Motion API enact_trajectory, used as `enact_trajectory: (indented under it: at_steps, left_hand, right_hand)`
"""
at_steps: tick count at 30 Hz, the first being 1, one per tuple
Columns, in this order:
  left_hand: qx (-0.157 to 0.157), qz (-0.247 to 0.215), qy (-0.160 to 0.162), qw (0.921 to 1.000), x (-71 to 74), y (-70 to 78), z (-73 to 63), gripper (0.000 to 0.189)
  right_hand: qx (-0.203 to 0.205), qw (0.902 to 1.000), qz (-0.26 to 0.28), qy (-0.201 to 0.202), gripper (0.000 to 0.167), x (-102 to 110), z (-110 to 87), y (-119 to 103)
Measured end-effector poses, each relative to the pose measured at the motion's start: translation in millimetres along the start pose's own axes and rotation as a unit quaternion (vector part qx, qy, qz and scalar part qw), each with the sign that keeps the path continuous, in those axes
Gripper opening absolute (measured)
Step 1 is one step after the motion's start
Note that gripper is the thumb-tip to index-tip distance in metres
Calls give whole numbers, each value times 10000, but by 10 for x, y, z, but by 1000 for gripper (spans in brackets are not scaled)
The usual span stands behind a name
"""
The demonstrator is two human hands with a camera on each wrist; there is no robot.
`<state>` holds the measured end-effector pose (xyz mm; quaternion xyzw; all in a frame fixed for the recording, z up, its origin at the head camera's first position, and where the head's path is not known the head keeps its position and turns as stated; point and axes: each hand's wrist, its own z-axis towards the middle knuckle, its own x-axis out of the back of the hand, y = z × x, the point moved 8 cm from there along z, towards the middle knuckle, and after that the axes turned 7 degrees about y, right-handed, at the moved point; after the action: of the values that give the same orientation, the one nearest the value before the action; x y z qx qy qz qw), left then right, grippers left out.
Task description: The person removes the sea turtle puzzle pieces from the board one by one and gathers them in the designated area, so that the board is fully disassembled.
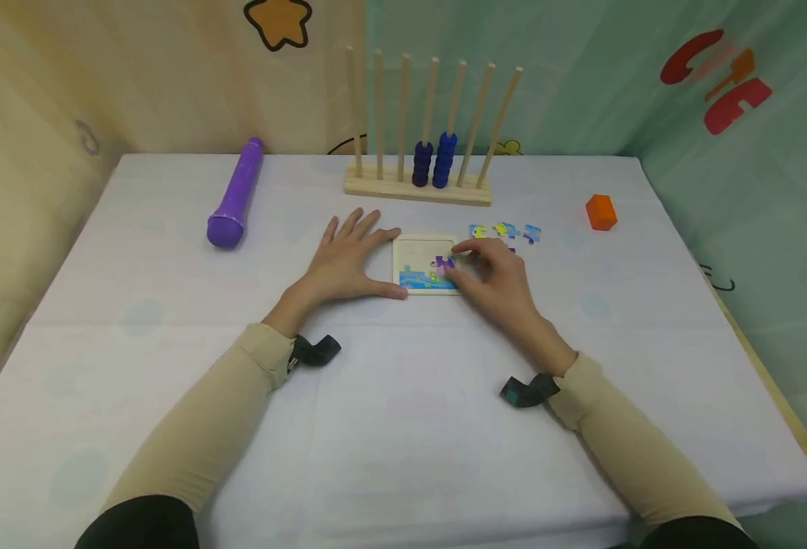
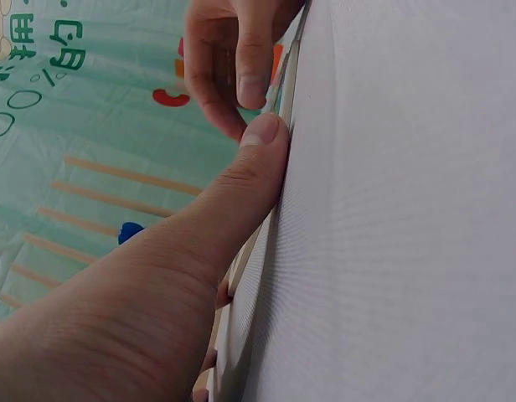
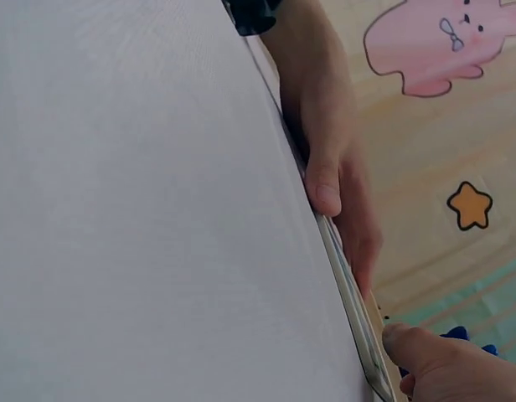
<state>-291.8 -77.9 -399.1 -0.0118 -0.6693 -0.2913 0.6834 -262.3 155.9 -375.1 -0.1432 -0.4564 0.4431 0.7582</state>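
Observation:
A small wooden puzzle board (image 1: 416, 244) lies flat on the white table, blue picture parts along its lower side. My left hand (image 1: 348, 263) rests beside it, fingers spread, with the thumb (image 2: 262, 138) at the near left corner and the index finger at the far left one. Over the board's right side is my right hand (image 1: 496, 271), thumb and index finger around the right edge of a purple puzzle piece (image 1: 442, 263). Loose puzzle pieces (image 1: 506, 229) lie just beyond that hand, which partly hides them.
Behind the board stands a wooden peg rack (image 1: 417, 192) with dark blue beads on two of its several rods. A purple toy microphone (image 1: 239, 191) lies at the back left, an orange block (image 1: 601, 213) at the right. Patterned curtains (image 1: 548, 84) hang behind the table.

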Motion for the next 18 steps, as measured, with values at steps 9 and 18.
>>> enact_trajectory:
  at_steps: [9,18]
  left_hand:
    - [1,-39,43,10000,-17,-10,-16,109]
    - [-5,7,-30,10000,-9,18,-4,109]
  right_hand:
    - [172,9990,-374,-195,39,-107,35,-8]
    - [356,9977,-384,-438,38,-122,28,-35]
